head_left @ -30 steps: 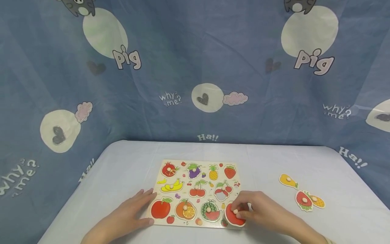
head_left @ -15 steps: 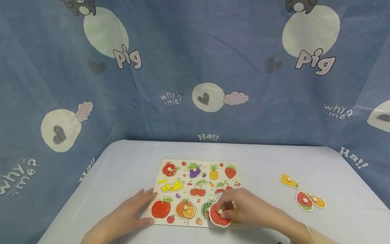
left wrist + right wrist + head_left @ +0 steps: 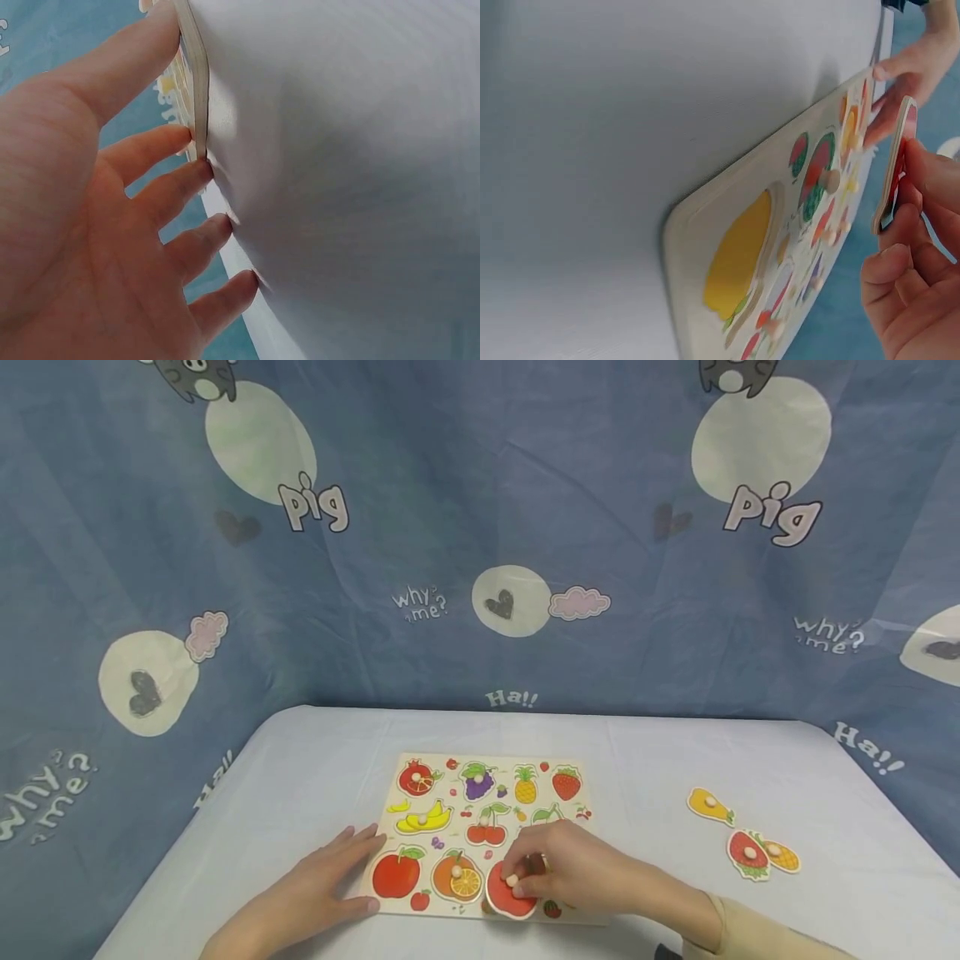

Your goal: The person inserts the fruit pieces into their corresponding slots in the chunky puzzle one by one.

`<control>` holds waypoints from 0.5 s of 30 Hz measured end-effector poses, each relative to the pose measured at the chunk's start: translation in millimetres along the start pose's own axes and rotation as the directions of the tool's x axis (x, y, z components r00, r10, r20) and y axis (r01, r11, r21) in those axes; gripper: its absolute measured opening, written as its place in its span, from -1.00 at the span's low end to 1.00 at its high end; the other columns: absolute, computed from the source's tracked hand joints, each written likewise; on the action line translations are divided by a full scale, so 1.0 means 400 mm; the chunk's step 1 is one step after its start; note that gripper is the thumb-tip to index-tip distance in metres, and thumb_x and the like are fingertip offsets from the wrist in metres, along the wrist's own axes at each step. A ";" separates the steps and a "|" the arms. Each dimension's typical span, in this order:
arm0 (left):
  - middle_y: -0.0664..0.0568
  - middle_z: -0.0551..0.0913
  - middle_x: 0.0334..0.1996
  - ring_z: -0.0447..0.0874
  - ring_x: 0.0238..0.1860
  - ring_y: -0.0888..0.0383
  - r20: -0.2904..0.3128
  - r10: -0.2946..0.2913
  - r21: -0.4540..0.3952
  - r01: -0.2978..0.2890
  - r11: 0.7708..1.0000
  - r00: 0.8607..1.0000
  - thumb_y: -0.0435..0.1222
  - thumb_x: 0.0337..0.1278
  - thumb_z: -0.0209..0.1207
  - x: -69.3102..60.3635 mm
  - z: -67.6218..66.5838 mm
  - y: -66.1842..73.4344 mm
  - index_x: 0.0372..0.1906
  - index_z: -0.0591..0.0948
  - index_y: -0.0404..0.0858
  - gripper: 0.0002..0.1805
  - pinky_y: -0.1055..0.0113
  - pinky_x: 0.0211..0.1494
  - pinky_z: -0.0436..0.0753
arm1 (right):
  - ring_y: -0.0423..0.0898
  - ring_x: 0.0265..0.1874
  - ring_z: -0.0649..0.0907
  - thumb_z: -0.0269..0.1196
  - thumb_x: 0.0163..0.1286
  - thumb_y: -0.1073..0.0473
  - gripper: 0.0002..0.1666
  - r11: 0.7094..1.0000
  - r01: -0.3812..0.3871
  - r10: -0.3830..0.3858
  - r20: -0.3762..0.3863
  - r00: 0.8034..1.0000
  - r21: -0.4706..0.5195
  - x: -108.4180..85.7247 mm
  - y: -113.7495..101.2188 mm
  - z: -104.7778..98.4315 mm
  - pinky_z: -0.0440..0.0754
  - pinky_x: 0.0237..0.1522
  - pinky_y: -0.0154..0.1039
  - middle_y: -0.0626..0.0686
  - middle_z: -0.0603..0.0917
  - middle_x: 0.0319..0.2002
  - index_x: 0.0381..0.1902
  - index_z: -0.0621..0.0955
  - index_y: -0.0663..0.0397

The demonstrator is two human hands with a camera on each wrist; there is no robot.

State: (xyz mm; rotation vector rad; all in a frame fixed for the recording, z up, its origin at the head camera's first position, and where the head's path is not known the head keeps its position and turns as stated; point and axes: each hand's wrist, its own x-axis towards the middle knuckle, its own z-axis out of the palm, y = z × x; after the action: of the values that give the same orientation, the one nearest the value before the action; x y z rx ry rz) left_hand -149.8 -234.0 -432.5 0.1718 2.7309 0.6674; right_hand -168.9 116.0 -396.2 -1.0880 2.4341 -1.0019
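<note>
My right hand pinches the small knob of a red, round wooden puzzle piece with a pale edge. In the right wrist view the piece is seen edge-on, raised off the board. It hangs over the lower part of the fruit puzzle board, to the right of the orange piece. My left hand lies at the board's left side, fingers spread. In the left wrist view its thumb and some fingertips touch the board's edge. A knobless red apple picture is at the lower left.
Three loose pieces lie on the white table at the right: a yellow one, a strawberry and a pineapple partly under it. Knobbed pieces such as bananas and grapes sit in the board. A blue patterned cloth hangs behind.
My right hand has carried the red piece leftward from the board's lower right corner, past the watermelon, toward the orange. My left hand has stayed where it was.
</note>
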 end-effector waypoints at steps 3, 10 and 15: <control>0.04 0.33 0.44 0.07 0.49 -0.14 0.004 -0.004 -0.008 0.004 1.000 1.000 0.07 -0.25 0.50 -0.001 0.001 0.000 0.38 0.45 0.00 -0.07 -0.32 0.33 0.22 | -0.35 -0.39 0.54 0.41 0.26 0.17 -0.82 1.000 -0.015 0.015 0.008 1.000 0.002 0.014 -0.009 0.004 0.57 -0.30 -0.41 -0.35 0.59 -0.39 -0.25 0.70 -0.28; 0.03 0.33 0.43 0.09 0.48 -0.14 0.006 0.004 -0.018 -0.003 1.000 1.000 0.09 -0.22 0.49 -0.005 -0.002 -0.001 0.38 0.45 -0.01 -0.08 -0.32 0.32 0.24 | -0.33 -0.41 0.52 0.40 0.29 0.13 -0.85 0.999 -0.025 0.024 0.016 1.000 0.037 0.056 -0.017 0.011 0.57 -0.37 -0.40 -0.31 0.58 -0.44 -0.24 0.69 -0.30; 0.03 0.33 0.43 0.08 0.48 -0.14 0.009 0.011 -0.027 -0.010 1.000 1.000 0.09 -0.22 0.48 -0.004 -0.003 -0.002 0.38 0.45 -0.01 -0.08 -0.33 0.33 0.22 | -0.32 -0.42 0.51 0.42 0.26 0.16 -0.86 0.997 -0.028 0.026 0.023 0.999 0.070 0.089 -0.016 0.016 0.56 -0.36 -0.41 -0.27 0.59 -0.46 -0.27 0.69 -0.25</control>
State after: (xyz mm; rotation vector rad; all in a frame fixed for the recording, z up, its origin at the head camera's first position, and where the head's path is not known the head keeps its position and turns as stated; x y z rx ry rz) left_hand -148.6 -235.4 -431.5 0.1827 2.7128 0.7037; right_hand -185.9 83.5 -395.8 -1.0346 2.3707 -1.0531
